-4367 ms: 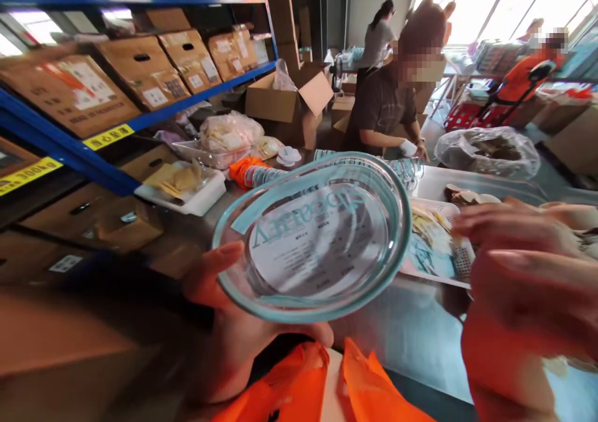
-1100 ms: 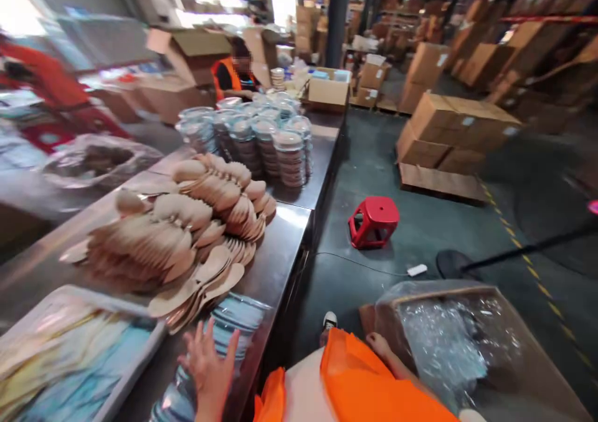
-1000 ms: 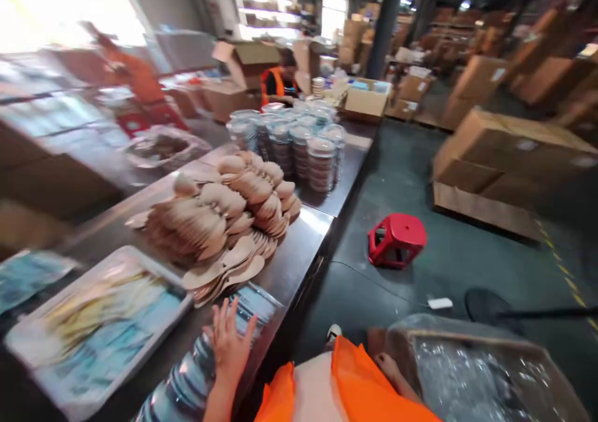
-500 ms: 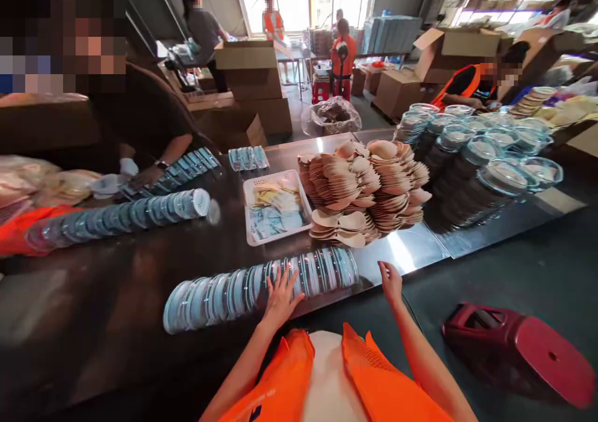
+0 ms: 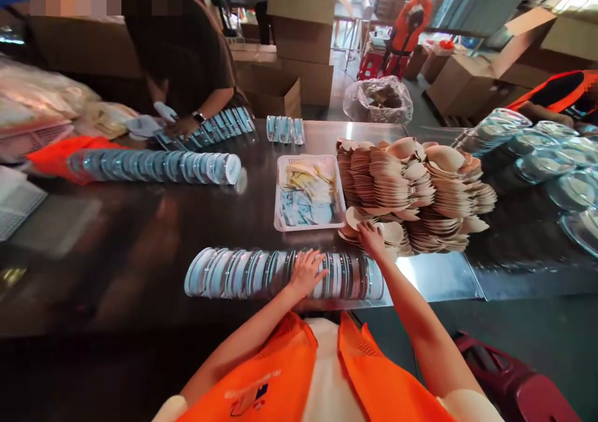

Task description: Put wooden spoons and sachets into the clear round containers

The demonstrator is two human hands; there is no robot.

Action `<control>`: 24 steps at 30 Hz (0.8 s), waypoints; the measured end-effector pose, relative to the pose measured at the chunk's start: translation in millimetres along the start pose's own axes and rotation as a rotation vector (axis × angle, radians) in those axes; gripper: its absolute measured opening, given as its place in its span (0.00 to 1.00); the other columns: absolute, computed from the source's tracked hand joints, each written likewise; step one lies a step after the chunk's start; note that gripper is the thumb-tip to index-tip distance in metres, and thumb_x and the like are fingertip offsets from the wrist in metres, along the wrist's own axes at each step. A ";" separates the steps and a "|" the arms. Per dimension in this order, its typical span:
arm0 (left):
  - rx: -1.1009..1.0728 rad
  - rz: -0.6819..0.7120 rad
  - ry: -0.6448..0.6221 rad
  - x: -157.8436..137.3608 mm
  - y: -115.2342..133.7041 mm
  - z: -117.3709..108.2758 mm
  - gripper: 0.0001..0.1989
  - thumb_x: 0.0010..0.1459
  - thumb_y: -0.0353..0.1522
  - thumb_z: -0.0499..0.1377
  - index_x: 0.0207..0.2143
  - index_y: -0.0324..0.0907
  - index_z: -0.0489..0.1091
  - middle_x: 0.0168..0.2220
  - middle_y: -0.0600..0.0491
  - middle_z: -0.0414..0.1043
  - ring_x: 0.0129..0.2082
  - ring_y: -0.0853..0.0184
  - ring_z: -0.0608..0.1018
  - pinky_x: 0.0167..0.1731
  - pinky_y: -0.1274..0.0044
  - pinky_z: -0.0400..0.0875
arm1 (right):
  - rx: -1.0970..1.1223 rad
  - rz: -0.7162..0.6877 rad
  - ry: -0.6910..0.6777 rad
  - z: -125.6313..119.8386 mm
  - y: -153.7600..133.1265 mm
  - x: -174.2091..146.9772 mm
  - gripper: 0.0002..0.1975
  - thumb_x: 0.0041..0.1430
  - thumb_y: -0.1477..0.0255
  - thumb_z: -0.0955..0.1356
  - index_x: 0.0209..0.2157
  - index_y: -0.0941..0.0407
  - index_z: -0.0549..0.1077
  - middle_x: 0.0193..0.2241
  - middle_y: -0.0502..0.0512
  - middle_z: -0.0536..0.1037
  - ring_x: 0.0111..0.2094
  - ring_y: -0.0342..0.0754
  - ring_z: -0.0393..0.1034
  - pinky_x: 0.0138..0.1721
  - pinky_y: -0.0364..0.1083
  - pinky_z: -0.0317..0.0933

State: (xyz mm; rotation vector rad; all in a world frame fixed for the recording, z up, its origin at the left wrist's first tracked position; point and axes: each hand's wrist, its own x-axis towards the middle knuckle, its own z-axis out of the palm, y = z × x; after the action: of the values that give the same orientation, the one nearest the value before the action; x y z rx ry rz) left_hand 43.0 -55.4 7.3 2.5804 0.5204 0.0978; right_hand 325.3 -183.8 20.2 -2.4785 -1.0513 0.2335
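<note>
Packing table [image 5: 154, 254] seen from the wearer's position, with a person's two bare hands at the near side. A row of clear round tubs [image 5: 240, 273], standing on edge and pressed face to face, runs left to right along the near edge. The left hand [image 5: 307, 273] lies across the row, right of its middle, palm down with the fingers apart, resting on the tubs without gripping one. The right hand [image 5: 371, 235] reaches to the near left corner of the heap of wooden spoons [image 5: 434, 188]; its fingertips touch the nearest spoons, but whether they are closed on one cannot be told. The heap lies beyond the right end of the row. Just left of it sits a white basket [image 5: 308, 227] holding yellow and blue sachets [image 5: 306, 197]. On the far left, a second row of tubs [image 5: 154, 165] extends from an orange bag [image 5: 75, 151]. Behind it, a co-worker's hands [image 5: 180, 123], one gloved in white, are over a slanting line of blue packets [image 5: 224, 126]. At the right, further tubs stand in tall stacks [image 5: 574, 188]. A red stool [image 5: 542, 391] is on the floor at near right.
</note>
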 end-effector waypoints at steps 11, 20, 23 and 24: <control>-0.186 -0.787 0.008 221.6 -33.4 -42.5 0.26 0.60 0.42 0.71 0.47 0.26 0.77 0.55 0.20 0.74 0.57 0.40 0.78 0.53 0.59 0.71 | 0.667 0.110 0.389 -63.9 10.9 -36.7 0.21 0.66 0.55 0.68 0.50 0.56 0.75 0.44 0.59 0.80 0.45 0.54 0.74 0.50 0.53 0.70; -0.301 -0.736 0.098 163.8 -63.6 -57.2 0.14 0.69 0.36 0.58 0.40 0.35 0.80 0.39 0.40 0.82 0.52 0.50 0.79 0.52 0.66 0.70 | 0.868 0.129 -0.196 -24.4 -36.6 -178.6 0.19 0.64 0.47 0.70 0.38 0.49 0.79 0.70 0.58 0.65 0.72 0.61 0.56 0.71 0.62 0.54; -0.441 -0.614 0.062 131.9 -51.6 -60.2 0.22 0.74 0.40 0.50 0.50 0.33 0.79 0.40 0.42 0.82 0.45 0.57 0.81 0.44 0.71 0.74 | 1.007 0.230 -0.159 -10.5 -32.9 -192.3 0.22 0.62 0.45 0.71 0.37 0.50 0.78 0.72 0.59 0.62 0.72 0.62 0.57 0.70 0.61 0.58; -0.505 -0.555 0.018 124.6 -41.6 -54.9 0.24 0.75 0.41 0.49 0.52 0.33 0.78 0.41 0.43 0.82 0.43 0.59 0.82 0.42 0.72 0.75 | 1.051 0.252 -0.144 -8.5 -31.9 -194.6 0.23 0.61 0.44 0.72 0.37 0.50 0.78 0.73 0.59 0.61 0.72 0.62 0.59 0.68 0.61 0.60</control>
State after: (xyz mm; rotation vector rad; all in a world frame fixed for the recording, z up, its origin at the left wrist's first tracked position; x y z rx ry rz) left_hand 134.8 50.7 31.3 1.8777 1.0466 0.0511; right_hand 171.7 -306.3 39.4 -1.6161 -0.4410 0.8103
